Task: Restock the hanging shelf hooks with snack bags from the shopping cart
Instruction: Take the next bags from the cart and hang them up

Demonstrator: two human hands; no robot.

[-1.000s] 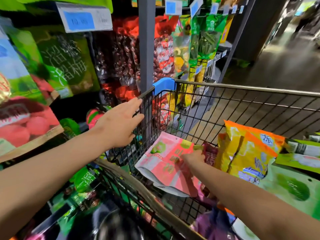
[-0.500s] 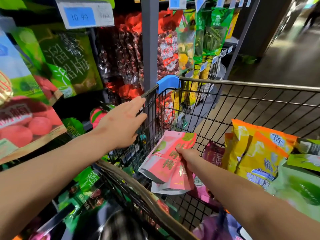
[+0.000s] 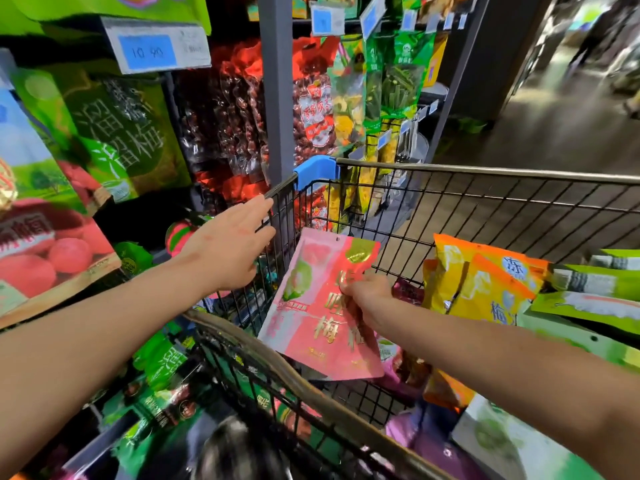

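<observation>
Shopping cart (image 3: 485, 178): black wire basket with a blue corner guard (image 3: 317, 171), standing just beside the shelving.
Pink snack bag (image 3: 311, 306): held inside the cart near its left wall, raised above the other stock, tilted, hang hole uppermost.
Right hand (image 3: 367, 292): fingers curled, pinching the pink bag at its right edge.
Left hand (image 3: 232, 247): fingers straight, laid against the cart's left wire wall near the rim, holding nothing.
Yellow-orange snack bags (image 3: 485, 278): in the cart, right of the pink bag, beside green bags (image 3: 588, 282).
Shelving: hanging green plum bag (image 3: 128, 133), red date bags (image 3: 225, 116), price tag (image 3: 156, 46) above.
</observation>
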